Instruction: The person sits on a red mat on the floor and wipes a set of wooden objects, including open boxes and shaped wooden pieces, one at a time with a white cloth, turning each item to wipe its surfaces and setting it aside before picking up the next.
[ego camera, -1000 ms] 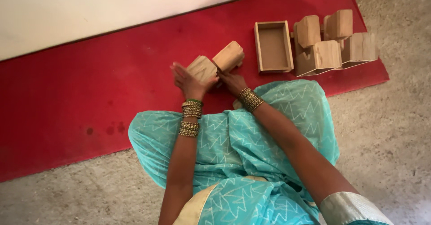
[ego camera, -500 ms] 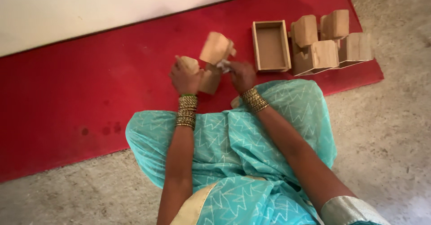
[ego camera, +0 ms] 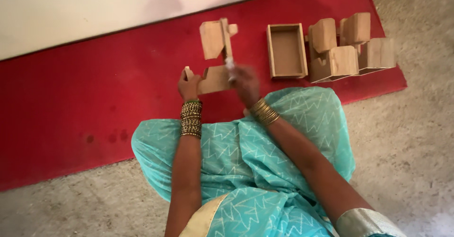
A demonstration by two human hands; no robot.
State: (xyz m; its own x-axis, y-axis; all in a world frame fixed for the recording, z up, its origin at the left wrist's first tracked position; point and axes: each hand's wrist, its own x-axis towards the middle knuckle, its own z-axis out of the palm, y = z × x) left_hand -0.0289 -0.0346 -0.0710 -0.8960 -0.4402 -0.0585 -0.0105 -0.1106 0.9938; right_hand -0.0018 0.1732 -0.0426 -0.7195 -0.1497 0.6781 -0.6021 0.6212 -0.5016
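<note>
Reaching forward over the lap, both arms stretch toward a wooden piece on the red mat (ego camera: 85, 86). The left hand (ego camera: 189, 85) is curled around the left end of a flat wooden block (ego camera: 215, 79), fingers wrapped over its edge and pressed against it, the wrist straight and ringed with a stack of bangles (ego camera: 191, 119). The right hand (ego camera: 244, 80) is blurred; it sits at the block's right end, bent at the wrist, and seems to pinch the lower end of a thin wooden panel (ego camera: 226, 41) that stands upright just above the block, though the blur keeps me from telling how tightly the fingers close. That panel belongs to a second wooden block (ego camera: 212, 39), tilted and raised just beyond the first one.

To the right on the mat lies an open wooden tray (ego camera: 286, 51), and just beside it a cluster of finished wooden boxes (ego camera: 352, 45) standing close together. The turquoise patterned cloth (ego camera: 293, 137) covers the knees beneath both forearms.
</note>
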